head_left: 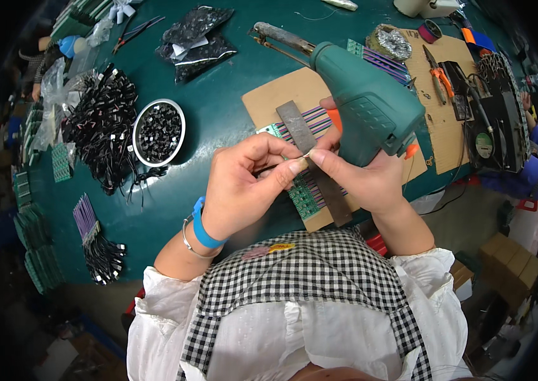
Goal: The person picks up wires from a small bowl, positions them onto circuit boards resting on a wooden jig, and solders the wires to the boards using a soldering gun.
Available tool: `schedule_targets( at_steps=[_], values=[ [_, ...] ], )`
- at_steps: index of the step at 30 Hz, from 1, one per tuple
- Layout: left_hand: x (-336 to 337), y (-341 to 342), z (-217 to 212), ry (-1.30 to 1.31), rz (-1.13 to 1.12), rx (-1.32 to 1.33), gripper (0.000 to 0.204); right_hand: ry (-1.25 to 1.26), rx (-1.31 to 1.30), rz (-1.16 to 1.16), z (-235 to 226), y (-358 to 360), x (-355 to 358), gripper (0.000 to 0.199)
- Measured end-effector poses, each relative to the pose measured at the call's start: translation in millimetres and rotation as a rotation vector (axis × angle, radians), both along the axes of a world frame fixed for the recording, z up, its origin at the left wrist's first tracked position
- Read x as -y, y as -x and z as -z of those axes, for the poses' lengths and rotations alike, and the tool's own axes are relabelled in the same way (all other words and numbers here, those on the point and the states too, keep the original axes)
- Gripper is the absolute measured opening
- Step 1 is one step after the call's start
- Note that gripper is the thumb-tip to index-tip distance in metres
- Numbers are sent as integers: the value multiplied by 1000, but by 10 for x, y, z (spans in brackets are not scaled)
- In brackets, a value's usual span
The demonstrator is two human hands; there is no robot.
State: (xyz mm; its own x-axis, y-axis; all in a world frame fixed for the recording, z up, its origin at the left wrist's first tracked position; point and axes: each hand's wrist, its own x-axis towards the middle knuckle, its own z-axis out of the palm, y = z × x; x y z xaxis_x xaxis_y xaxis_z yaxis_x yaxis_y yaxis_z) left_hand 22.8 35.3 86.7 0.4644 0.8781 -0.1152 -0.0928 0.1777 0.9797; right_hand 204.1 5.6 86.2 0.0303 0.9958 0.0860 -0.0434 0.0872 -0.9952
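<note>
Green solder gun (pixel 364 108) is resting in the right hand (pixel 361 181), above the board (pixel 301 193). Fingers of the left hand (pixel 243 187) and right are pinching a thin wire (pixel 307 154) together over the board; soldering looks barely begun, judging by the full bowl (pixel 158 132) left of it.

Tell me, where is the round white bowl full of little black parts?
In the head view, the round white bowl sits on the green table, left of the left hand, beside a pile of black wires.

Teal soldering gun (pixel 364 108), dark green table (pixel 218 108), black-and-white checked apron (pixel 301 279)
</note>
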Motion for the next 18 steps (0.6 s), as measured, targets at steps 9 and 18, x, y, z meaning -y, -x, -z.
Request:
schedule_targets(
  at_steps=[9, 18],
  values=[
    [-297, 338, 319, -63, -75, -393, 11, 180, 20, 25, 125, 65, 64, 47],
    [-624, 261, 600, -182, -43, -681, 14, 128, -230, 126, 130, -348, 351, 63]
  ],
)
